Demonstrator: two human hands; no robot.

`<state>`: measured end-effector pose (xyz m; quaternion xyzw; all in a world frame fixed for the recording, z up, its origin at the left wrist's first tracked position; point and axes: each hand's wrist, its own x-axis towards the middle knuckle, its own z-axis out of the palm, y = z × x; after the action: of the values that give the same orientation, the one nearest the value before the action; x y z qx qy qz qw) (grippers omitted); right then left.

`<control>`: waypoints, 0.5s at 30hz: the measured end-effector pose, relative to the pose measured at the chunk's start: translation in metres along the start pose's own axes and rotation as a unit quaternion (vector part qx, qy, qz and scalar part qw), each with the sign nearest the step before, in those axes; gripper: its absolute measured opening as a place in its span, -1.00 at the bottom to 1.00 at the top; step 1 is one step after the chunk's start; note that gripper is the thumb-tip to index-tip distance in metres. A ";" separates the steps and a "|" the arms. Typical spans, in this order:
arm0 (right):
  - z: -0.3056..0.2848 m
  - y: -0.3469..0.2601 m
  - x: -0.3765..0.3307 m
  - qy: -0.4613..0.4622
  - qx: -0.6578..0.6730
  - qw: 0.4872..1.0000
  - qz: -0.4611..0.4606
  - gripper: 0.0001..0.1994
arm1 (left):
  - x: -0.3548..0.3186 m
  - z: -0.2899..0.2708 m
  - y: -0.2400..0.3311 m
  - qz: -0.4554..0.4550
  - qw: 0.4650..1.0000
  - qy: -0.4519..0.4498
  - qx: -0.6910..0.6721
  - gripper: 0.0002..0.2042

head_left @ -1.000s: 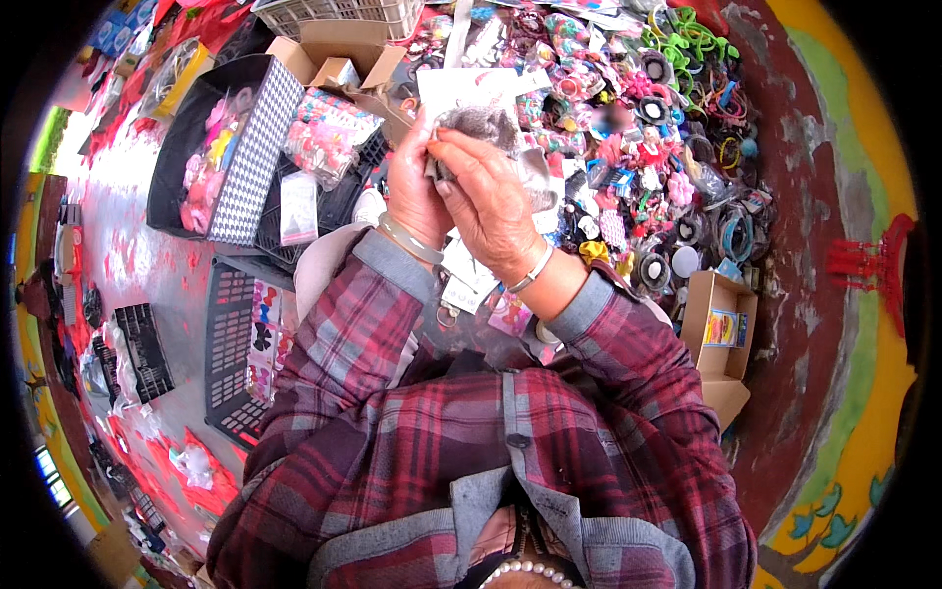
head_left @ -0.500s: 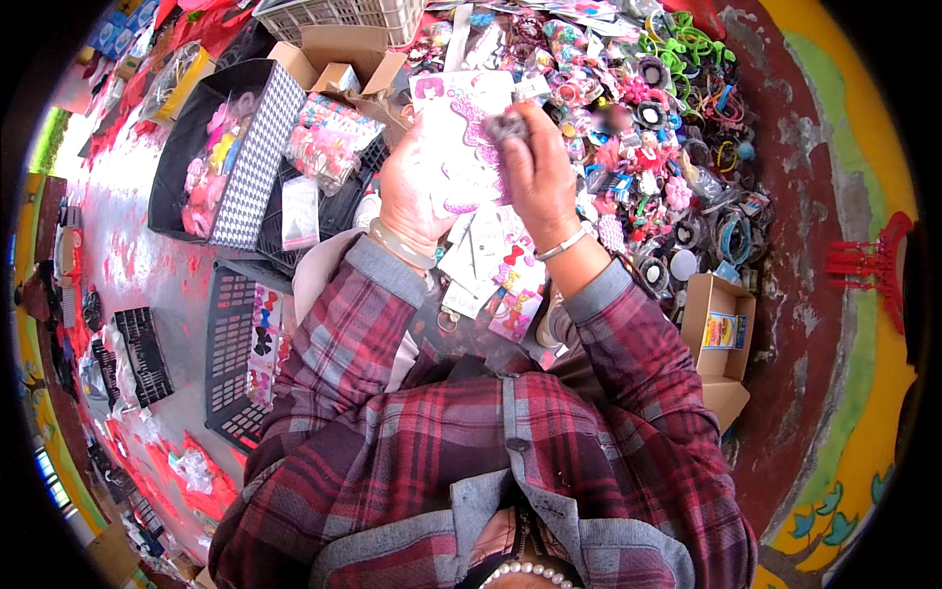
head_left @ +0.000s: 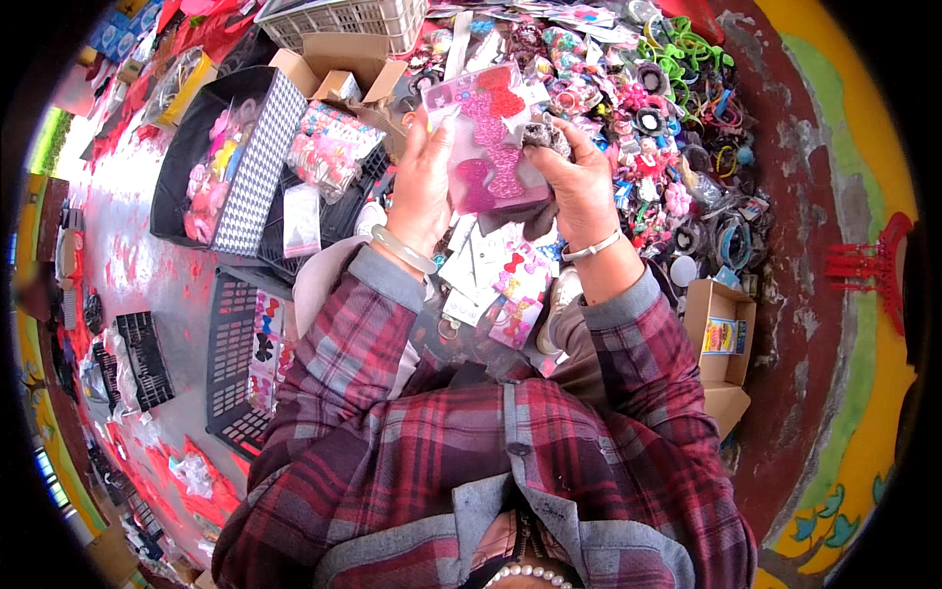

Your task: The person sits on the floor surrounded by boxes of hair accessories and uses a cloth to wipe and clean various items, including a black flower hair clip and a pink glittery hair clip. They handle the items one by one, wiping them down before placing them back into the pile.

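My left hand point(head_left: 422, 191) grips the left edge of a pink card of hair bows point(head_left: 498, 147), with glittery pink bows and a red one at its top. In my right hand point(head_left: 586, 187) is a bunched dark grey cloth point(head_left: 546, 137), pinched between thumb and fingers at the card's right edge. Part of the cloth hangs below the card's lower right corner. Beneath my hands, between my legs, lie white cards point(head_left: 469, 270) and a pink card with small bows point(head_left: 517, 285).
A big heap of hair accessories point(head_left: 638, 128) spreads ahead and to the right. At left stand a black bin with a houndstooth side point(head_left: 257, 167), a dark plastic basket point(head_left: 224, 353) and an open cardboard box point(head_left: 353, 59). Another cardboard box point(head_left: 721, 373) sits at right.
The card has tilted and turned, now showing its pink and red bows clearly. My right hand has moved right and down with the cloth, from the card's face to its right edge.
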<state>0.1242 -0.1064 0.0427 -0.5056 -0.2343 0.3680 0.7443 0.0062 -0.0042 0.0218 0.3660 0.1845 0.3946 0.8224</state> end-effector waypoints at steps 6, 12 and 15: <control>0.025 0.001 -0.025 -0.056 -0.473 0.803 -0.357 -0.61 | -0.006 0.005 -0.002 0.005 0.988 -0.095 -0.120 -0.40; 0.055 0.013 -0.055 -0.184 -0.568 0.726 -0.341 -0.41 | -0.020 0.012 0.025 -0.083 0.963 -0.106 -0.231 -0.33; 0.049 0.010 -0.047 -0.198 -0.584 0.710 -0.339 -0.45 | -0.016 0.006 0.013 -0.069 0.961 -0.123 -0.237 -0.28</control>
<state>0.0570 -0.1127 0.0527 -0.6419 -0.7001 -0.0277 0.3117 -0.0063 -0.0144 0.0358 0.1932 0.0076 0.3214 0.9270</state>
